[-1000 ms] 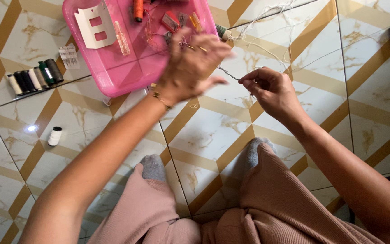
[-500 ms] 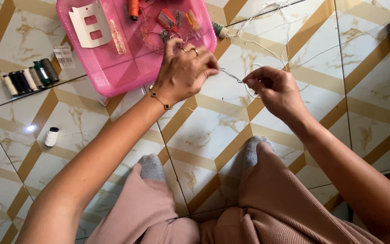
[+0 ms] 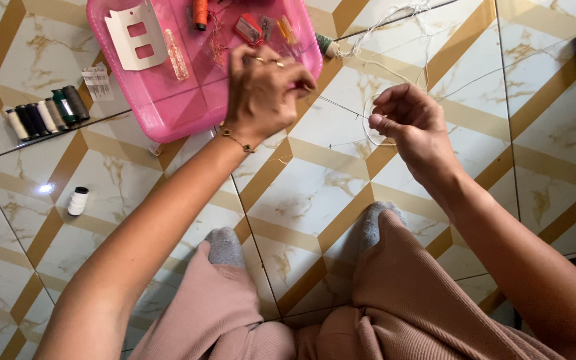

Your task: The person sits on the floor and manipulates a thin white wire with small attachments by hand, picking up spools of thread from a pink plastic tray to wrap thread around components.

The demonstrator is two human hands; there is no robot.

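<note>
Comparing with the earlier views, the left hand is seen to have been drawn back from over the pink tray toward the body, and now lies at the tray's near right corner. Its fingers are pressed together, pinching a thin needle that points toward the right hand. The right hand has stayed nearly in place; its thumb and forefinger are pinched on white thread, which loops below the fingers and trails up across the tiled floor toward a spool beside the tray. Needle tip and thread end are held near each other; whether they touch cannot be told. Threading is judged to be in hand, not yet finished. A row of spools lies left of the tray, untouched.
</note>
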